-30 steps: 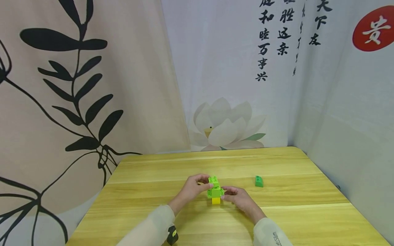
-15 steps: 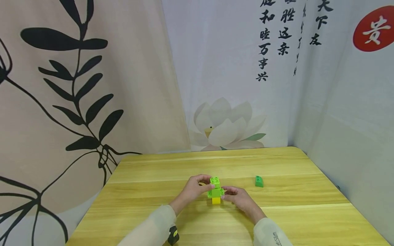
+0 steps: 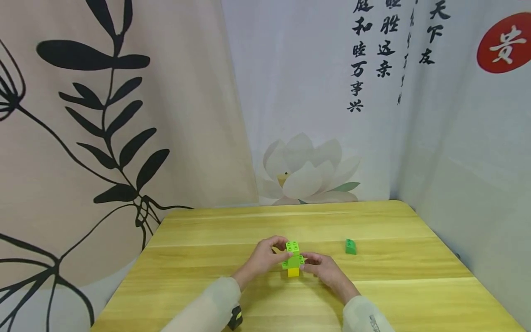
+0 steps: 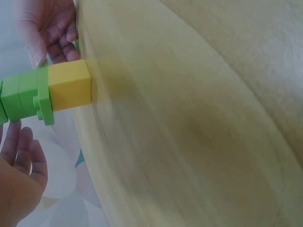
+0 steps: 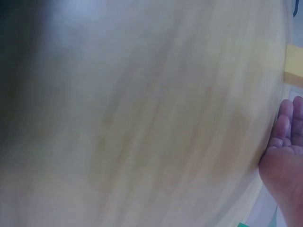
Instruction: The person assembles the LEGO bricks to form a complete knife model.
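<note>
A small stack of toy bricks stands upright near the middle of the table. Its base is a yellow brick [image 3: 293, 272], with a wider light-green brick piece [image 3: 293, 263] above it. At the top, my left hand [image 3: 264, 256] pinches a light-green brick [image 3: 292, 247] between thumb and fingers. From the other side, my right hand [image 3: 325, 270] pinches the end of the wider light-green piece. Seen sideways in the left wrist view, the yellow brick [image 4: 70, 85] meets the tabletop. Only part of my right hand [image 5: 289, 142] shows in the right wrist view.
A darker green brick [image 3: 350, 246] lies alone to the right of the stack. The wooden table [image 3: 199, 240] ends at a patterned curtain [image 3: 199, 115] behind. A small black-and-yellow object [image 3: 235, 318] sits by my left sleeve.
My left hand has shifted slightly right with the top brick, which now sits more squarely over the stack. The right hand keeps its place. The head view has tilted a little.
</note>
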`<action>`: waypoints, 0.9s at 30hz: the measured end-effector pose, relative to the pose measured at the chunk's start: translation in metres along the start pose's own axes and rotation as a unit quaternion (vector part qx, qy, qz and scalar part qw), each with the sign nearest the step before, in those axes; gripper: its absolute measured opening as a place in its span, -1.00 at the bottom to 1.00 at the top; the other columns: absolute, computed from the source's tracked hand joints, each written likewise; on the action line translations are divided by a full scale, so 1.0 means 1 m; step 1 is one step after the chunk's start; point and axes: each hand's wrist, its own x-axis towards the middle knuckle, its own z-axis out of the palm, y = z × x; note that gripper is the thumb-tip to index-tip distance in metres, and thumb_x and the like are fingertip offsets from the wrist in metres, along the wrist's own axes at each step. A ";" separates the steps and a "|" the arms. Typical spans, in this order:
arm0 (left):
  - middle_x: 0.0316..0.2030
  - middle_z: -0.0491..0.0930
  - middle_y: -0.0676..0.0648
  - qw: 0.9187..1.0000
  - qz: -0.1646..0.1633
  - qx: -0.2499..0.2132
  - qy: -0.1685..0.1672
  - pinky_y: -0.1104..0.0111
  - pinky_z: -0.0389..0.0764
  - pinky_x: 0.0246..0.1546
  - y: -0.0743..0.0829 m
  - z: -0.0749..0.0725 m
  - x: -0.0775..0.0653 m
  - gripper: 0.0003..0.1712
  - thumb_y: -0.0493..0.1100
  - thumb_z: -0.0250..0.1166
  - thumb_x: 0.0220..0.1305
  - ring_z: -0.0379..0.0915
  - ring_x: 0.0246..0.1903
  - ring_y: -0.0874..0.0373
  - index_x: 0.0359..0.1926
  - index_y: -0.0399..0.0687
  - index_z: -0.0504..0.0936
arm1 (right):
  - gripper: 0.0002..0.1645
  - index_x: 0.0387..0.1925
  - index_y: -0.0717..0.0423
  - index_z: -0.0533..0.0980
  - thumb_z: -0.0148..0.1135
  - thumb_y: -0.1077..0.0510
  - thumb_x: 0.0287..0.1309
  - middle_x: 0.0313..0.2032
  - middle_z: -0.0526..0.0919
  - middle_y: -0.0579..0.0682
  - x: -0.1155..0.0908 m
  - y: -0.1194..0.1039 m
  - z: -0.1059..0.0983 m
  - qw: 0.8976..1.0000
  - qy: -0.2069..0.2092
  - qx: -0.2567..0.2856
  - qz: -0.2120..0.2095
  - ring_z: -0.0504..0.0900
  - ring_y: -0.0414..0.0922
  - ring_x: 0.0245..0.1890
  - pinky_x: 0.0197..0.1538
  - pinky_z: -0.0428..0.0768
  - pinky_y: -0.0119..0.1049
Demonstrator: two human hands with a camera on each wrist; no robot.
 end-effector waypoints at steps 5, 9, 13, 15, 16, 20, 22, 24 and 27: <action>-0.22 0.58 0.03 1.000 -0.012 -0.022 0.002 0.33 0.55 -0.26 -0.003 0.004 -0.002 -0.67 -0.05 0.43 0.24 0.47 -0.16 0.07 -0.03 -0.01 0.61 | -0.42 0.18 0.09 0.57 0.43 0.00 0.15 -0.01 0.62 0.03 -0.001 0.003 0.002 1.000 0.003 0.002 -0.001 0.55 -0.01 -0.01 0.05 0.52 -0.01; -0.21 0.59 0.03 0.999 -0.020 -0.024 0.010 0.34 0.55 -0.28 -0.001 0.006 -0.002 -0.66 -0.03 0.43 0.25 0.47 -0.15 0.05 -0.01 0.01 0.60 | -0.43 0.17 0.08 0.58 0.44 -0.02 0.14 -0.01 0.62 0.03 0.000 0.004 0.003 1.000 0.004 0.002 -0.002 0.55 -0.01 0.00 0.05 0.52 0.00; -0.20 0.60 0.05 1.000 -0.016 -0.021 0.008 0.33 0.56 -0.22 0.001 0.006 -0.002 -0.65 -0.03 0.41 0.27 0.48 -0.14 0.07 0.03 0.01 0.62 | -0.41 0.19 0.08 0.57 0.43 -0.03 0.15 0.01 0.61 0.04 0.000 0.004 0.003 1.000 0.003 0.001 -0.002 0.55 0.01 0.02 0.07 0.51 0.02; -0.19 0.61 0.04 1.000 -0.013 -0.020 0.008 0.30 0.55 -0.18 0.002 0.006 -0.002 -0.65 -0.04 0.42 0.26 0.48 -0.14 0.09 0.03 0.00 0.64 | -0.40 0.19 0.09 0.56 0.43 -0.03 0.15 0.01 0.61 0.05 0.000 0.003 0.003 1.000 0.002 0.001 -0.004 0.55 0.02 0.02 0.07 0.51 0.03; -0.19 0.61 0.04 1.000 -0.012 -0.020 0.008 0.29 0.55 -0.17 0.002 0.006 -0.002 -0.65 -0.04 0.42 0.26 0.48 -0.14 0.09 0.03 0.00 0.66 | -0.40 0.20 0.10 0.56 0.43 -0.02 0.15 0.02 0.61 0.05 0.000 0.003 0.003 1.000 0.001 0.002 -0.005 0.55 0.02 0.02 0.07 0.51 0.03; -0.18 0.60 0.05 1.000 -0.013 -0.015 0.009 0.26 0.53 -0.14 0.001 0.004 -0.001 -0.66 -0.02 0.44 0.23 0.46 -0.14 0.11 0.00 0.00 0.68 | -0.40 0.19 0.10 0.55 0.43 -0.02 0.15 0.00 0.61 0.04 0.000 0.002 0.003 1.000 0.000 0.005 -0.007 0.55 0.01 0.01 0.07 0.51 0.03; -0.19 0.60 0.07 1.000 -0.014 -0.007 0.008 0.26 0.53 -0.15 0.001 0.003 -0.001 -0.65 0.01 0.43 0.23 0.45 -0.14 0.12 0.00 0.02 0.69 | -0.41 0.19 0.10 0.55 0.42 -0.01 0.15 0.00 0.61 0.04 0.000 0.001 0.003 1.000 -0.001 0.005 -0.007 0.55 0.00 0.01 0.06 0.52 0.02; -0.19 0.59 0.10 1.000 -0.012 0.003 0.004 0.29 0.53 -0.15 0.000 0.002 -0.001 -0.65 0.04 0.43 0.24 0.45 -0.14 0.12 0.00 0.04 0.69 | -0.40 0.21 0.10 0.55 0.42 -0.01 0.16 0.01 0.61 0.04 0.000 0.001 0.002 1.000 -0.003 0.002 -0.007 0.55 0.01 0.01 0.07 0.52 0.03; -0.20 0.59 0.13 1.000 0.001 0.016 -0.001 0.32 0.55 -0.22 -0.002 0.002 0.000 -0.66 0.04 0.42 0.25 0.46 -0.14 0.09 0.00 0.08 0.70 | -0.38 0.22 0.10 0.54 0.43 -0.03 0.15 0.04 0.62 0.05 0.000 0.001 0.002 1.000 -0.001 -0.002 -0.006 0.55 0.03 0.04 0.09 0.51 0.04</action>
